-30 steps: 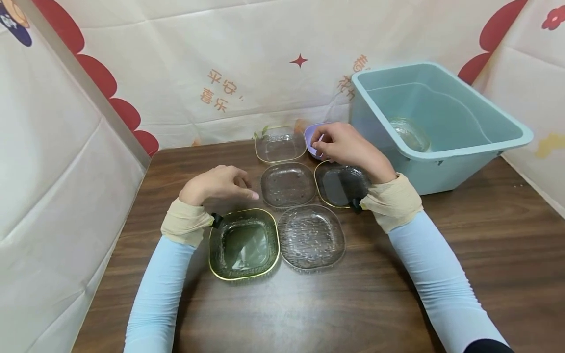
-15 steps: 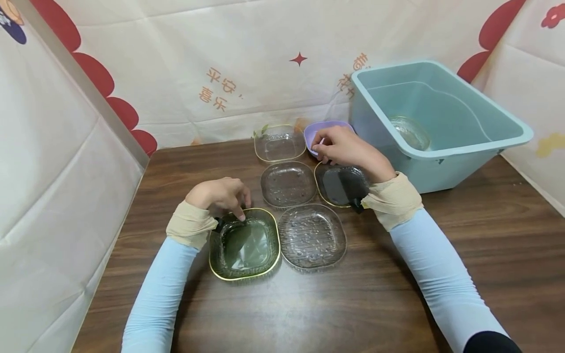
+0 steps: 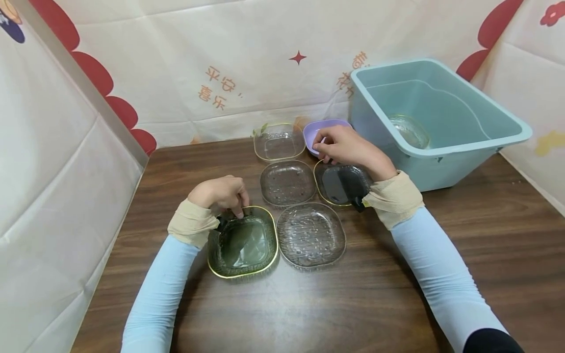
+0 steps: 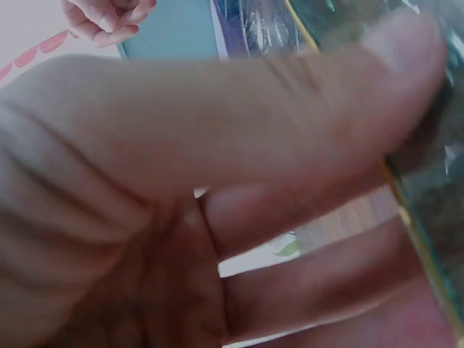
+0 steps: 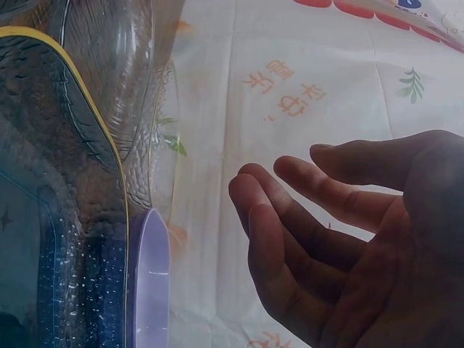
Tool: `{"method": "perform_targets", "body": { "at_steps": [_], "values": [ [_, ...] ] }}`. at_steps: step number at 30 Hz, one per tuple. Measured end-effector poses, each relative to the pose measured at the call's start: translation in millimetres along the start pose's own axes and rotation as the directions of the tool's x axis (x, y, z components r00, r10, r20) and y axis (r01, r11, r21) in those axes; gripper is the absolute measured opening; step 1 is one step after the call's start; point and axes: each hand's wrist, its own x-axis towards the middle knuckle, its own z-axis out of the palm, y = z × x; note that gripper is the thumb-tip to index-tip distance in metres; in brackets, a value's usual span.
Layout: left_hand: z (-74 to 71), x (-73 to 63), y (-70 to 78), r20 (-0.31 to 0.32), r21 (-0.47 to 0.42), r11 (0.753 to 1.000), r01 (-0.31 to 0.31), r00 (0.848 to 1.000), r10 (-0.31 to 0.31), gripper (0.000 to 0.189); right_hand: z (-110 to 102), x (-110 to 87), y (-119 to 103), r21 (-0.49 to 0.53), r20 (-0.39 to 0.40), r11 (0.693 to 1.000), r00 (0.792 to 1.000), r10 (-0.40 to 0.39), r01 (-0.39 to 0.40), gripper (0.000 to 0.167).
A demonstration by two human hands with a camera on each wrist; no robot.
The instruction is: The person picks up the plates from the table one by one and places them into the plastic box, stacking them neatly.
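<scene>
My left hand (image 3: 222, 192) pinches the back rim of a green glass dish (image 3: 247, 245) with a gold edge, which stands front left. In the left wrist view the thumb (image 4: 406, 65) lies over the dish's inner side, the other fingers behind the gold rim. Above a dark gold-rimmed dish (image 3: 333, 184) and a lilac bowl (image 3: 314, 130), my right hand (image 3: 348, 147) hovers with loosely curled fingers. Nothing is between those fingers in the right wrist view, where the lilac bowl (image 5: 151, 283) stands apart from them.
Two clear glass plates, one in the middle (image 3: 288, 182) and one in front (image 3: 311, 235), sit between the hands. A clear gold-rimmed dish (image 3: 279, 143) stands at the back. The blue-green tub (image 3: 388, 166) at the right has a clear dish (image 3: 410, 132) inside.
My left hand has come down toward the green dish and taken its back rim between thumb and fingers. My right hand has stayed almost in place.
</scene>
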Motion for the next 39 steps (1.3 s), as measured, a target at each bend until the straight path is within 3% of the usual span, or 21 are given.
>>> {"method": "perform_targets", "body": {
  "at_steps": [7,18,24,29,36,39],
  "values": [
    [-3.6,-2.3,-3.8,-0.047,0.058,0.998,-0.015,0.999,0.018,0.008,-2,-0.2,2,-0.004,0.009,1.0,1.0,0.001,-0.001,0.016],
    [-5.9,-3.8,-2.4,-0.064,0.03,0.999,-0.031,0.997,0.033,0.01,-1,-0.8,4,0.007,0.024,1.0,1.0,0.015,-0.015,0.016],
    [-6.9,-7.9,-3.1,-0.111,0.029,0.999,-0.038,0.993,0.041,0.011,1,-0.3,4,0.01,0.025,1.0,1.0,0.015,-0.015,0.015],
    [-7.3,-10.5,-1.9,-0.136,0.027,0.994,-0.103,0.985,0.106,0.003,3,1.0,6,0.023,0.035,1.0,0.999,0.005,-0.006,0.016],
    [-8.2,-13.8,3.4,-0.173,-0.019,0.987,-0.158,0.973,0.152,0.012,3,0.8,7,0.004,0.033,1.0,0.999,0.002,-0.002,0.014],
    [-9.8,-15.1,7.7,-0.21,-0.014,0.981,-0.192,0.96,0.185,0.016,2,0.4,8,-0.001,0.032,1.0,0.999,0.005,-0.005,0.014]
  ]
}}
